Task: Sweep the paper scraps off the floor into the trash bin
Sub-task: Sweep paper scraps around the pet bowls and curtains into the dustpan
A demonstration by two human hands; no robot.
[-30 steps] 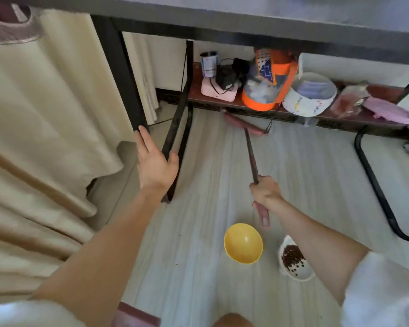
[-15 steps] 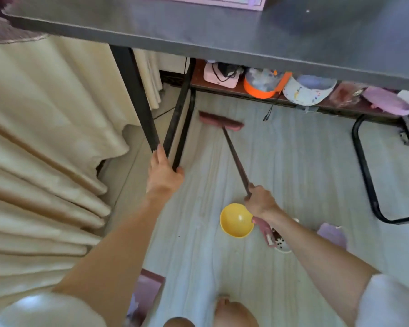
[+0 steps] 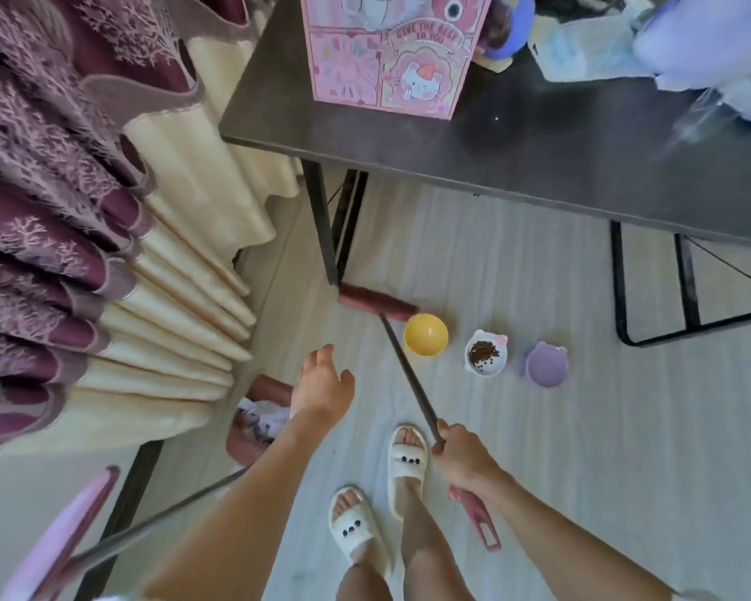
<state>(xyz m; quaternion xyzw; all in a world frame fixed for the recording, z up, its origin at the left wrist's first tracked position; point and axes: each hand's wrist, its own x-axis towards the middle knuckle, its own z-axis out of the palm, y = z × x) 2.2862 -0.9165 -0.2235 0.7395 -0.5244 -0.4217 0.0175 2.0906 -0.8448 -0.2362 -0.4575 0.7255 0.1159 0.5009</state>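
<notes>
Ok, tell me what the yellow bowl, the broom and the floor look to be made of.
Yellow bowl: probably plastic, uniform colour with a soft sheen.
Broom: thin dark shaft, likely metal; the pink grip below the right hand looks like moulded plastic; the reddish head's material is unclear.
Floor: pale planks with wood grain, maybe laminate or vinyl, matte.

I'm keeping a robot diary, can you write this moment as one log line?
right hand: gripping broom | left hand: open, empty | broom head: on floor beside yellow bowl | dustpan: holds scraps
</notes>
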